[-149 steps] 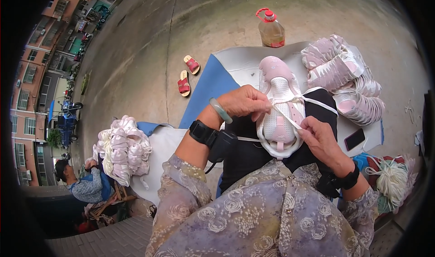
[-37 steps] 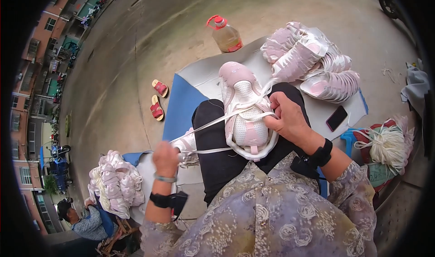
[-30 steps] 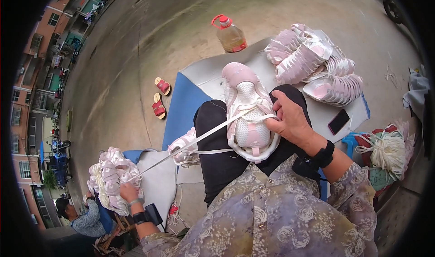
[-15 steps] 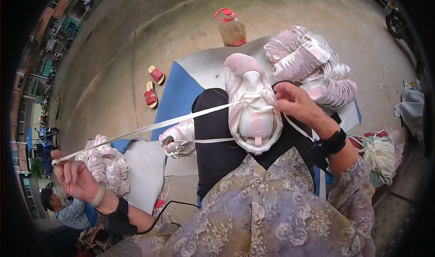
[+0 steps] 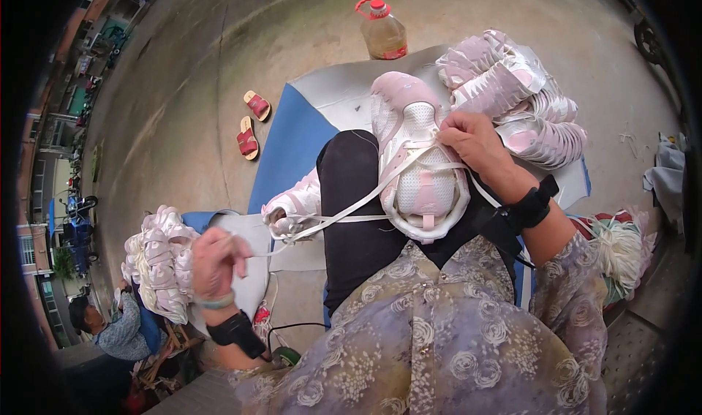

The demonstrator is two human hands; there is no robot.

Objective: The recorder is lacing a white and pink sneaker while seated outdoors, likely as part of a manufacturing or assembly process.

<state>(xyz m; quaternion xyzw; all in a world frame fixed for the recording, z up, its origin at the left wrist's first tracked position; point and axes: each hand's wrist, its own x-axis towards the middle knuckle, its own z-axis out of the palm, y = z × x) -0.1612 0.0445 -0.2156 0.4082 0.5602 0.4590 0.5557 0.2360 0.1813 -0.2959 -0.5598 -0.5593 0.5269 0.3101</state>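
Observation:
A pink-and-white sneaker rests on my black-trousered lap, toe pointing away, tongue and padded collar facing me. White shoelaces cross its upper part. One long lace strand sags from the shoe toward my left hand, whose fingers are closed on its end, somewhat blurred. At the shoe's right eyelet row, thumb and fingers of my right hand pinch lace close to the upper. Beside my left knee lies another pink-and-white sneaker, partly hidden by my leg, with a lace trailing from it.
Bundled pink shoe uppers lie at the far right, more uppers at left. A red-capped bottle stands beyond the blue-and-white sheet. Red slippers sit on concrete. White lace hanks are at right; a person sits lower left.
My left hand has come back rightward toward the lap, and the taut lace now hangs slack. My right hand has shifted slightly up along the shoe and is pinching at the eyelets.

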